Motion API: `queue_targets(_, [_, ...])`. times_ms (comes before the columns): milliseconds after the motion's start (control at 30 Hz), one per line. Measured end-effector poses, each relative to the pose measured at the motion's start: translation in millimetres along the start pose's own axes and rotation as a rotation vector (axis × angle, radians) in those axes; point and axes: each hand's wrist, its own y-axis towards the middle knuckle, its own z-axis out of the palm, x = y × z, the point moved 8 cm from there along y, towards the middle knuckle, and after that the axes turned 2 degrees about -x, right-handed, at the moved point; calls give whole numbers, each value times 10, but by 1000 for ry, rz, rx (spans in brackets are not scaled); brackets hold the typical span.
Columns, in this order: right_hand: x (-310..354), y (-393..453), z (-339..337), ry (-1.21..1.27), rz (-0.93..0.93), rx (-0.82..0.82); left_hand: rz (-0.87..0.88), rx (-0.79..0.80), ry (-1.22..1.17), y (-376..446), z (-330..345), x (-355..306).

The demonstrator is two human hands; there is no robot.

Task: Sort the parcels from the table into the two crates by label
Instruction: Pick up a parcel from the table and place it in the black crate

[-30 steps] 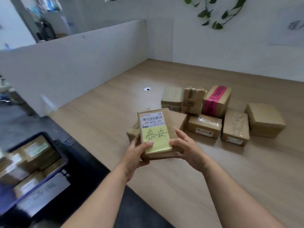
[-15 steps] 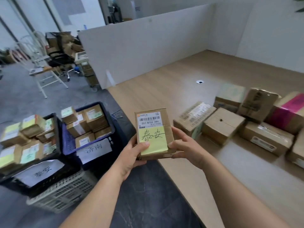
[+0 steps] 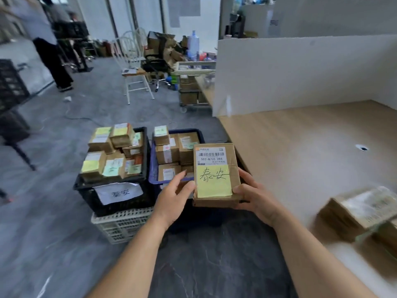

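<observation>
I hold a brown cardboard parcel (image 3: 216, 173) upright between both hands; it carries a white barcode label and a yellow note with handwritten characters. My left hand (image 3: 174, 195) grips its left edge with the thumb, and my right hand (image 3: 255, 197) grips its right edge. The parcel hovers over the near right corner of the blue crate (image 3: 153, 166). Left of that stands a black crate (image 3: 120, 198) heaped with parcels, with a white paper sign showing the same characters as the note. Both crates sit on the floor.
A white slatted crate (image 3: 120, 224) lies under the black one. The wooden table (image 3: 300, 147) runs along the right with blurred parcels (image 3: 363, 209) near its edge. White partition behind it. A white chair (image 3: 134, 72), clutter and a standing person (image 3: 49, 50) are farther back.
The view has swung left from the table toward the crates. The parcel, still held in both hands, now sits above the blue crate's corner, closer to the crates than before.
</observation>
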Motion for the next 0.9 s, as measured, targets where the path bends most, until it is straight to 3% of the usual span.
queue_targets(367, [-109, 1075, 1435, -92, 82, 125, -42, -153, 146, 383, -1488, 744])
queue_targets(900, [-373, 2798, 2307, -99, 208, 227, -213, -152, 235, 1685, -2368, 1501])
